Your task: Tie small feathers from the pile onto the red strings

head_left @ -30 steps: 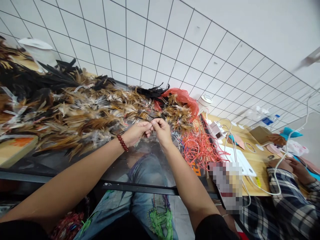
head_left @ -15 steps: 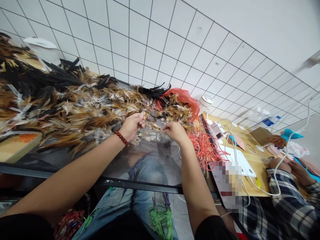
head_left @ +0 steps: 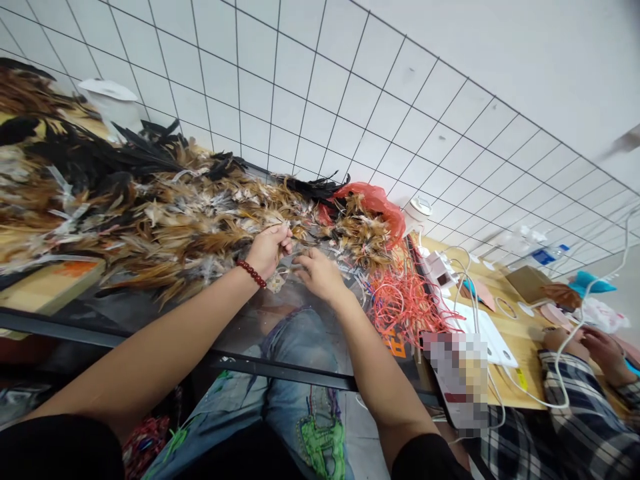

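My left hand (head_left: 269, 248), with a red bead bracelet (head_left: 251, 273) on the wrist, is closed in a fist on a small bunch of brown feathers at the near edge of the big feather pile (head_left: 150, 213). Just to its right, my right hand (head_left: 316, 273) rests on the glass table top (head_left: 280, 333) with its fingers curled and pinched toward the left hand. What the right hand's fingers hold is too small to make out. A small pale tag lies under my left wrist.
Red strings (head_left: 400, 300) lie in a tangle right of my hands, beside a red plastic bag (head_left: 375, 200) of feathers. A white tub (head_left: 113, 107) stands at the back left. On the wooden table at right, another person's plaid sleeve (head_left: 575, 407), white cables and a phone.
My hands parted from a joined pinch: the left took hold of feathers at the pile's edge, the right went out to the right, then came back close to the left hand.
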`<act>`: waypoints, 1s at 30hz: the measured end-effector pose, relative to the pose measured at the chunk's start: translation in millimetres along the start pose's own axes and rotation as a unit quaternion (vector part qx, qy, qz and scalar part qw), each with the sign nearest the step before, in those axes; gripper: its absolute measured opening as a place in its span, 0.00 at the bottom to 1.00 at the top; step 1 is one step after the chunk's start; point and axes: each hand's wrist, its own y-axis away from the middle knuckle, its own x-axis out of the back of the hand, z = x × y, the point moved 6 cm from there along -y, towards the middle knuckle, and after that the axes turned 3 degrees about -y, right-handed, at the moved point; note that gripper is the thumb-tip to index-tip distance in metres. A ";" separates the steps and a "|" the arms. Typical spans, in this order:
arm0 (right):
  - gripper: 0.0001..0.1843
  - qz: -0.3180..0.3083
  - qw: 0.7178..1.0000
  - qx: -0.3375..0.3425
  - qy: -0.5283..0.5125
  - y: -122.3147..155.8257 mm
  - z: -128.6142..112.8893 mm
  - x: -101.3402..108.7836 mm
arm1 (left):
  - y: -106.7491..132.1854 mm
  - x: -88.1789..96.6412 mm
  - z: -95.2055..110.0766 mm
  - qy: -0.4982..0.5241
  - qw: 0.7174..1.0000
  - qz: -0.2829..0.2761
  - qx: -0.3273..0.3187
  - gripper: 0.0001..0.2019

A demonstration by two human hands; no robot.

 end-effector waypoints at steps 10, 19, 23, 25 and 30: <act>0.08 0.239 0.913 -0.087 -0.318 -2.3 31.7 20.9 | 1.2 -2.8 -4.5 -0.051 0.998 0.004 -0.030 0.10; 0.11 0.257 0.876 -0.106 -0.395 0.8 16.1 13.1 | 10.3 -17.1 -17.9 -0.043 0.998 -0.038 -0.011 0.12; 0.10 0.244 0.894 -0.127 -0.354 0.8 10.5 10.2 | 11.7 -19.1 -22.2 -0.035 0.999 -0.035 -0.016 0.12; 0.11 0.242 0.897 -0.139 -0.342 0.9 10.1 9.3 | 12.8 -19.4 -23.1 -0.037 0.999 -0.027 -0.022 0.12; 0.11 0.246 0.897 -0.154 -0.333 2.2 11.3 8.2 | 14.9 -16.5 -20.8 -0.105 0.992 0.013 -0.064 0.11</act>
